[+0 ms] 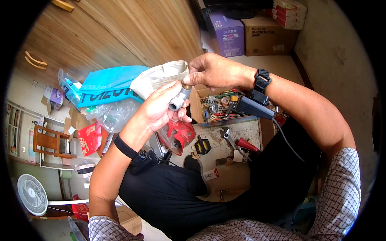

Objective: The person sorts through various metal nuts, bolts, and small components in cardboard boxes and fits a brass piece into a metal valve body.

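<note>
My left hand (155,107) is closed round a grey elbow-like pipe fitting (177,102), its open end toward me. A brass-coloured end (187,86) shows at the fitting's top. There the fingertips of my right hand (219,71) are pinched together, and what they grip, if anything, is hidden. Right behind both hands is an off-white cloth piece (157,78) with an open, rounded rim; whether a hand holds it I cannot tell. A blue plastic bag (110,82) lies beyond it to the left.
Below my hands stands a box of mixed tools (219,106). An adjustable wrench (229,136), a red cone-shaped piece (247,144) and a red plastic bag (181,134) lie on a worn surface. Cartons (269,36) stand at the far wall, a white fan (32,193) at left.
</note>
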